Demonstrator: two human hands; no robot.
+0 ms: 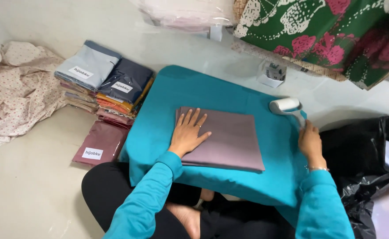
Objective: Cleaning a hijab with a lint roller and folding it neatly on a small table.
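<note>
1. Right now my left hand (pixel 188 133) lies flat, fingers spread, on the folded mauve cloth (pixel 230 138).
2. My right hand (pixel 310 142) has its grip closed around the handle of a white lint roller (pixel 285 106), just beside the cloth's right edge.
3. Beneath the cloth lies a teal cloth (pixel 168 106) on the floor (pixel 30 186).
4. Off to the left, I see stacked packaged fabrics (pixel 106 88).

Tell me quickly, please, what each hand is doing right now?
Left hand: open, flat on the folded mauve cloth.
Right hand: closed around the handle of the lint roller.
</note>
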